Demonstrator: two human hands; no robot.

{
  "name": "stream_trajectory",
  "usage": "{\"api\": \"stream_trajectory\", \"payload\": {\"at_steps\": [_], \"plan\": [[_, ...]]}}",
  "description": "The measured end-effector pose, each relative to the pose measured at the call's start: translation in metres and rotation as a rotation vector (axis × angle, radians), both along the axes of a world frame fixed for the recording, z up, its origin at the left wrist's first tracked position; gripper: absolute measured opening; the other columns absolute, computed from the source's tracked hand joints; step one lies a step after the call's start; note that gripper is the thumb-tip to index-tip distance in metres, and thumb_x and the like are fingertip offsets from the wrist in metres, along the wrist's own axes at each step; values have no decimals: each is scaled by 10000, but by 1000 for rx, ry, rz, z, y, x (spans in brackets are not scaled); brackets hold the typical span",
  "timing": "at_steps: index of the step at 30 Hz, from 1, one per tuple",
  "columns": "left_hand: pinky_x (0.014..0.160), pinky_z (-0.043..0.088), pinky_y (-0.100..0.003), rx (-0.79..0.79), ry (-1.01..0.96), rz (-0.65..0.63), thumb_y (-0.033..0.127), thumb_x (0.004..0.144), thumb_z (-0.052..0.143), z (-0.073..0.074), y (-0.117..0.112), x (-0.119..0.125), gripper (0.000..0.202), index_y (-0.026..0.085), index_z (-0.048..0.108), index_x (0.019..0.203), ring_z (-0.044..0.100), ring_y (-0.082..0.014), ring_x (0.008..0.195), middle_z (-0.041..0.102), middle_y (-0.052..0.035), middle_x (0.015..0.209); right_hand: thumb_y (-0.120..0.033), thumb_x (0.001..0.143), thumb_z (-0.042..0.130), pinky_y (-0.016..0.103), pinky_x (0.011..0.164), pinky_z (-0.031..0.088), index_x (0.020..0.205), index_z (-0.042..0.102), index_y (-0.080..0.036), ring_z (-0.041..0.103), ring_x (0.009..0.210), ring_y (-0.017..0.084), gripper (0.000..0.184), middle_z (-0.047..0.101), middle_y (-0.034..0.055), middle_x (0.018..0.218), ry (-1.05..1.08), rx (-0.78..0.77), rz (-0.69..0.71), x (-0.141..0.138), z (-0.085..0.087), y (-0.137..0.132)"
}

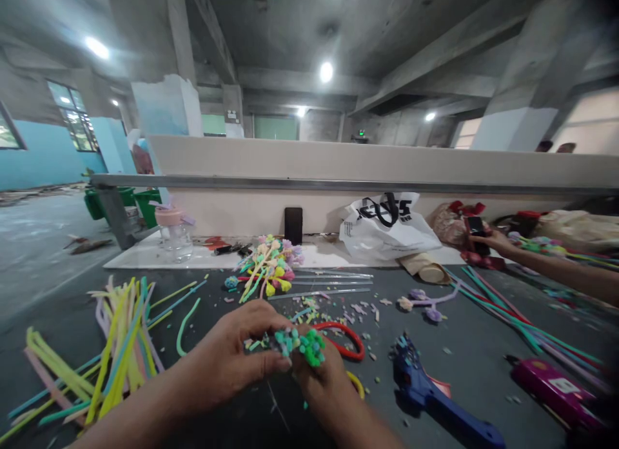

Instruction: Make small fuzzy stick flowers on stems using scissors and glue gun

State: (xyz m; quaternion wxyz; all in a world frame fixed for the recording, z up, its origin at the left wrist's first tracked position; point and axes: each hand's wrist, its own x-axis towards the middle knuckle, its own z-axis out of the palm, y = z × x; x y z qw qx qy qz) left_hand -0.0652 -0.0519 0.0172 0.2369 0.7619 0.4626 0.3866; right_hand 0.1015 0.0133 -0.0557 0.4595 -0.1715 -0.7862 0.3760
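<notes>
Near the middle of the dark table, my left hand (246,346) has its thumb and fingers closed on a small teal fuzzy piece (286,340). My right hand (322,378) is right beside it, wrapped round a bright green fuzzy flower (312,347); its fingers are partly hidden. The two pieces meet or nearly meet; I cannot tell whether they are joined. Just behind my right hand show a red loop handle (355,342) and part of a yellow loop (356,383). Chenille scraps (358,307) are scattered around.
Chenille stems (120,346) lie at left. Behind my hands are finished fuzzy flowers (271,265), clear sticks (333,281) and an upright phone (293,225). At right lie a blue glue gun (430,397) and a magenta tool (556,388). Another person's hand (493,239) holds a dark device.
</notes>
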Motion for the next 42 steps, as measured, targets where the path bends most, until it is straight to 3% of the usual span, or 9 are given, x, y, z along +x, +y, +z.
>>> {"api": "stream_trajectory", "payload": {"at_steps": [6,12,16,21,27,30,35,38,42], "plan": [[681,415,-267,-169,-297,156,404,741,582,-26,20,-8,469,214,468,1155,511,-154,770,534,-30,911,-317,684,688,261,607,440,778,633,-184,531,611,129,171,586,-12,665,357,-728,142,-8,3,1],[487,365,-214,-476,-304,80,387,741,527,-73,26,29,238,149,518,753,450,-91,503,512,31,617,-214,638,748,252,662,482,734,620,-161,589,637,114,168,644,10,713,702,-1174,174,-10,5,13],[362,281,-182,-581,-409,91,446,720,514,-83,23,43,293,162,468,660,386,-49,344,544,25,550,-190,640,745,239,636,483,733,623,-154,607,669,127,157,660,25,745,675,-1232,224,-10,2,12],[294,234,-140,-681,-447,69,400,728,508,-70,25,38,242,158,494,734,393,-34,276,582,29,512,-291,761,642,249,614,467,890,643,-140,609,711,142,198,672,64,830,563,-1208,274,-9,-3,13],[313,353,-160,-418,-583,334,452,714,558,-48,40,-3,301,156,530,765,511,-63,362,570,31,629,-342,744,659,245,677,448,988,626,-135,597,734,124,322,666,69,859,445,-1150,307,-10,-10,14],[364,392,-166,-260,-567,582,450,711,584,-42,65,-44,303,155,519,715,541,-72,438,528,48,636,-310,680,718,243,654,449,976,629,-141,586,678,107,353,661,49,823,422,-1171,283,-13,-13,14],[514,473,-234,-353,-459,747,307,840,501,-40,133,-101,221,126,546,958,571,-99,587,585,-11,799,-283,604,761,242,583,454,935,635,-131,565,589,96,385,652,31,752,380,-1187,295,-19,-18,14],[722,501,-367,-452,-380,802,291,847,502,-42,176,-114,287,146,520,1094,584,-177,865,570,-72,1061,-277,596,762,234,547,449,934,627,-131,554,538,85,392,648,20,725,356,-1196,300,-21,-21,13],[770,487,-400,-530,-270,867,290,845,506,-49,215,-113,308,156,509,1122,568,-198,929,548,-81,1119,-276,627,742,214,520,437,931,618,-135,551,501,73,357,644,10,712,383,-1198,311,-21,-22,11]]}}
